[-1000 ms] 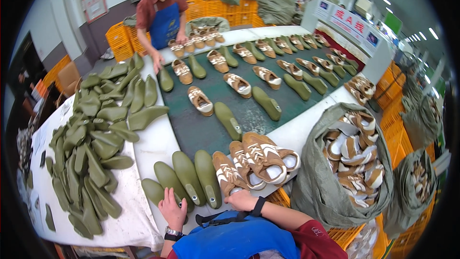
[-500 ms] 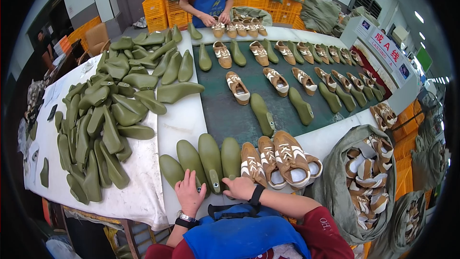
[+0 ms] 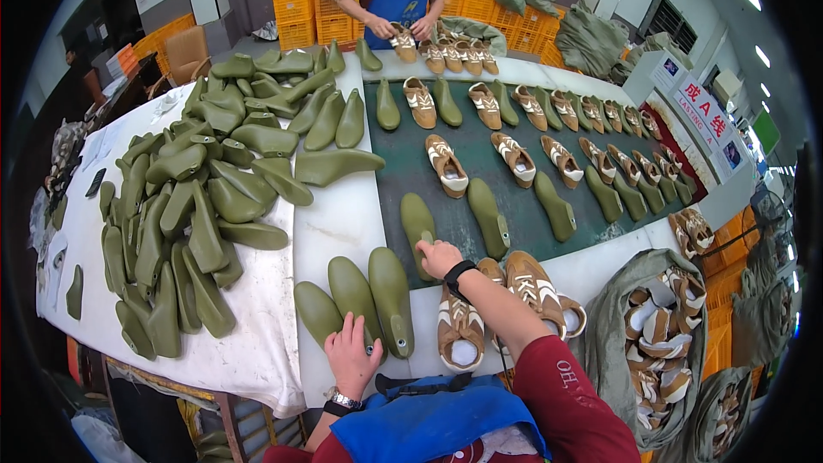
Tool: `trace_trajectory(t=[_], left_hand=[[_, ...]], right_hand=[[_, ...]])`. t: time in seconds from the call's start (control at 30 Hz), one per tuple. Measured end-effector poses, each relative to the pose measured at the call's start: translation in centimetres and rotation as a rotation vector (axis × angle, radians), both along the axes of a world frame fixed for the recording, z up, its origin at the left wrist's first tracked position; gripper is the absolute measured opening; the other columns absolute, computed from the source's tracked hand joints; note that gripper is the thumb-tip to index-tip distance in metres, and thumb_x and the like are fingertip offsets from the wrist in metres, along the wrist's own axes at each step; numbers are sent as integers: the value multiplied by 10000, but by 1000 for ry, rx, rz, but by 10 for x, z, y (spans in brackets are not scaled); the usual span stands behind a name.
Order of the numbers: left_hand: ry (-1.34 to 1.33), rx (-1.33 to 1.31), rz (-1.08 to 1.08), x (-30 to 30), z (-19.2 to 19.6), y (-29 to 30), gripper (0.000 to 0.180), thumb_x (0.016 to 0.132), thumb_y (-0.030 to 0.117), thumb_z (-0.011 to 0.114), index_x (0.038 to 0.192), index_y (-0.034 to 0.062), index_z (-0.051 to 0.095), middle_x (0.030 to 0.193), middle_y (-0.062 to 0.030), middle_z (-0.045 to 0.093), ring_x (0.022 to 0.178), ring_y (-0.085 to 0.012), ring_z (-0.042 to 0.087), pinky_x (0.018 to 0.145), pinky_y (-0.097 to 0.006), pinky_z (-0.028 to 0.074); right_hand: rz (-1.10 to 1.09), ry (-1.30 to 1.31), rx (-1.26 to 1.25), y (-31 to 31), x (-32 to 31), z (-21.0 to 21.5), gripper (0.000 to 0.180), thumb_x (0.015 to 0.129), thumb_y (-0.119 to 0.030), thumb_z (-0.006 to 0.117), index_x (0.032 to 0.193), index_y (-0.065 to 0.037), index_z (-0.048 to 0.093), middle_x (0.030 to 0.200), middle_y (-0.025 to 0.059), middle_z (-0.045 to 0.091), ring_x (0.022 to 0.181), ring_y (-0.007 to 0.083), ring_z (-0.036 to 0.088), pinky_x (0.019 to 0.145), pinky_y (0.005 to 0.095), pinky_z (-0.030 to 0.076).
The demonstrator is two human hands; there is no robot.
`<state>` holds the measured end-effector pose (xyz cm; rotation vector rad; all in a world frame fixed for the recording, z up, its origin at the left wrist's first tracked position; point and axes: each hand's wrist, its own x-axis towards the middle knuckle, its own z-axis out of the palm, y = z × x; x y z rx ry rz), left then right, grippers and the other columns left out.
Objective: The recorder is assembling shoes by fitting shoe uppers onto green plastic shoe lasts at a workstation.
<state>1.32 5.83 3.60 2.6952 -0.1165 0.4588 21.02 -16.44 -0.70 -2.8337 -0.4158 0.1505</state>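
My right hand grips the near end of an olive-green shoe last, which lies at the near edge of the dark green conveyor belt. My left hand rests with fingers stretched out on the near end of another shoe last. Beside it on the white table edge lie a last on the left and one on the right. Below my right wrist sits a brown sneaker with white stripes. More sneakers are partly hidden behind my right forearm.
A big heap of lasts covers the white-clothed table at left. Sneakers and lasts stand in rows along the belt. A grey-green sack of sneakers is at right. Across the belt, a person in a blue apron handles a sneaker. Orange crates stand behind.
My right hand has carried a last forward from the row on the table edge to the belt. My left hand stays by the remaining lasts. The person opposite has lifted a sneaker slightly.
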Motion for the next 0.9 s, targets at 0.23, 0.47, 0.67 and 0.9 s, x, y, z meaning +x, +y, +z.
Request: trace_trajectory(t=[0.23, 0.47, 0.67, 0.9], left_hand=[[-3, 20, 5, 0, 5, 1, 506, 698, 272, 643, 1134, 35, 546, 1206, -154, 539, 861, -259, 560, 871, -397, 373], [-5, 35, 3, -1, 0, 1, 539, 666, 252, 672, 1140, 35, 537, 1228, -148, 531, 843, -269, 559, 856, -401, 377], [-26, 40, -13, 2, 0, 3, 530, 679, 264, 661, 1142, 37, 537, 1232, -149, 527, 868, -269, 561, 865, -396, 374], [42, 3, -53, 3, -21, 4, 623, 665, 262, 678, 1215, 38, 487, 1271, -187, 488, 1115, -324, 492, 916, -424, 353]], right_hand=[[-117, -58, 46, 15, 14, -25, 290, 784, -175, 533, 1070, -218, 548, 967, 195, 570, 876, 382, 587, 780, 461, 487], [39, 140, 114, 18, 16, -19, 261, 799, -183, 508, 1058, -209, 531, 884, 201, 603, 875, 353, 603, 775, 447, 481], [-28, 65, 98, 18, 6, -6, 255, 811, -164, 495, 1062, -151, 543, 907, 170, 637, 880, 325, 626, 762, 427, 496], [72, 33, 113, 28, -64, 64, 170, 656, -179, 557, 697, -51, 661, 711, 174, 643, 683, 321, 645, 594, 428, 517]])
